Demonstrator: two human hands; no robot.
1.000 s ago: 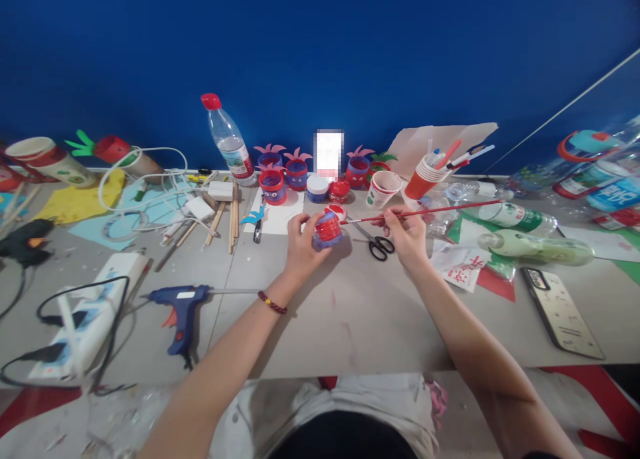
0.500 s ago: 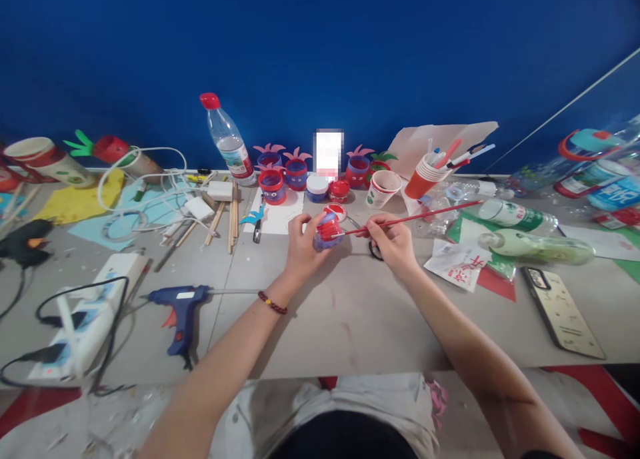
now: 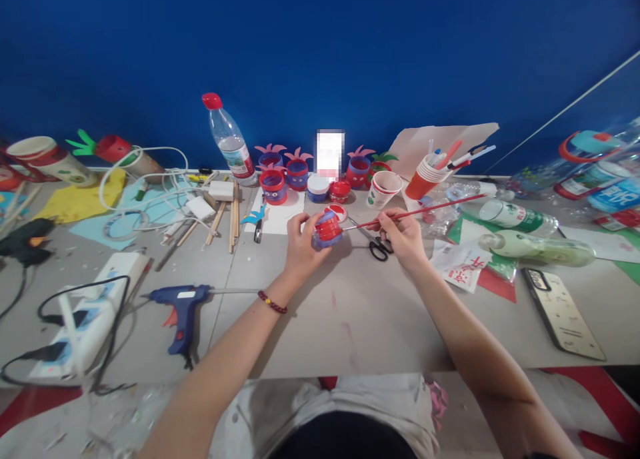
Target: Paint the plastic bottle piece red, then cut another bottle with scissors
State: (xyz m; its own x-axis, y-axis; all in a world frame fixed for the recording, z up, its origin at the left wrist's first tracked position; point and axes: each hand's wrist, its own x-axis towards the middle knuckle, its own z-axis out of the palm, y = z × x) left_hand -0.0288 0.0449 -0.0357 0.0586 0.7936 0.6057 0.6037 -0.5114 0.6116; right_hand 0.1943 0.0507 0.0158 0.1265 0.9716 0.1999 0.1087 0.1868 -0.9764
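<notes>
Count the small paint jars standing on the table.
2: a white-and-blue jar and, just right of it, a red jar, both beyond the left hand. Others may be hidden.

Gray tbl, faint pinkish smears nr the front edge; L side carries a white pwr strip, blue glue gun, wooden sticks, yellow sheet & lt-blue paper. Toward the back/ctr stand a red-capped water btl, a white-lidded jar & a red paint jar, w/ black-handled scissors lying in front. R side: stacked paper cups holding pens, a patterned phone nr the edge.
</notes>
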